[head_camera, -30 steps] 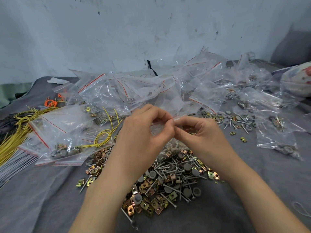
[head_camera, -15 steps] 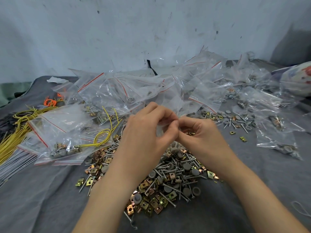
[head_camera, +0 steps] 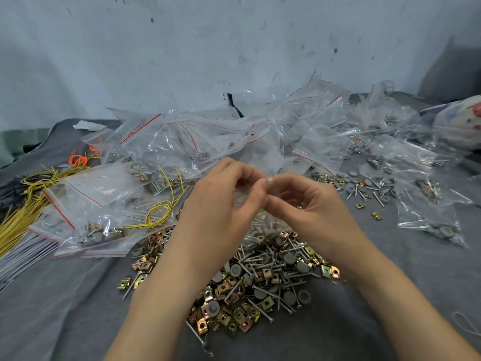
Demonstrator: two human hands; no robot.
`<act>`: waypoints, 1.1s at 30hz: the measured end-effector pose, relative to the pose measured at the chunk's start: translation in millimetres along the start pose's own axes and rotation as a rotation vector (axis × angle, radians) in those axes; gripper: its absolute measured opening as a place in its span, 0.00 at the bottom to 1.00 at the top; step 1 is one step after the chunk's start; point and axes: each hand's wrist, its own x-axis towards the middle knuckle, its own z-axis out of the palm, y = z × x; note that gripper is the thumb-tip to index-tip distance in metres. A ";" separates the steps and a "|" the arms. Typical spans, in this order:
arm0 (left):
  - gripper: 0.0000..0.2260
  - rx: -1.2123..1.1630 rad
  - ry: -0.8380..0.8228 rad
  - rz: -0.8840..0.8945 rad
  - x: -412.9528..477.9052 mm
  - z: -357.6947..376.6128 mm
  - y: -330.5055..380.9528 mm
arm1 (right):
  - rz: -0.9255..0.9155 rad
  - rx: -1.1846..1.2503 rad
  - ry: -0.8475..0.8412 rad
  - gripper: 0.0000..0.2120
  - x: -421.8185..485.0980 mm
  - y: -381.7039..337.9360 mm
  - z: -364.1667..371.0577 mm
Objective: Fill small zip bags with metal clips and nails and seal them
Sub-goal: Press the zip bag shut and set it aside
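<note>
Right above the pile of clips and nails (head_camera: 255,277), both hands meet at a small zip bag (head_camera: 243,196). The left hand (head_camera: 221,201) has its fingers curled and pinches the bag's upper edge between thumb and forefinger. The right hand (head_camera: 309,204) is curled in the same way and pinches the same edge just beside it, so that the fingertips of the two hands touch. The bag is clear plastic and hangs between the hands over the far part of the pile; what it holds cannot be made out.

The pile itself is a mix of brass-coloured square clips, long grey nails and round grey washers, and it lies on the grey cloth (head_camera: 65,295) that covers the tabletop. Behind the pile a heap of zip bags (head_camera: 208,142) with red seal lines stretches across, with a pale marked wall (head_camera: 234,48) beyond it. Left of the pile lie filled bags (head_camera: 88,230) with a loop of yellow wire (head_camera: 158,212) across them, and farther left a bundle of yellow wires (head_camera: 26,214) and some orange ties (head_camera: 78,160). Right of the pile is a scatter of washers and nails (head_camera: 364,186), and beyond that another filled bag (head_camera: 429,222).
</note>
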 end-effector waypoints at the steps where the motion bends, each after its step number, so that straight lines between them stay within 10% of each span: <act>1: 0.01 -0.002 -0.001 0.001 0.3 -0.2 -0.1 | 0.011 0.030 0.004 0.10 0.3 -0.8 -0.4; 33: 0.06 0.065 0.009 0.013 -6.0 4.2 -4.1 | -0.026 0.058 0.393 0.09 5.4 1.6 6.5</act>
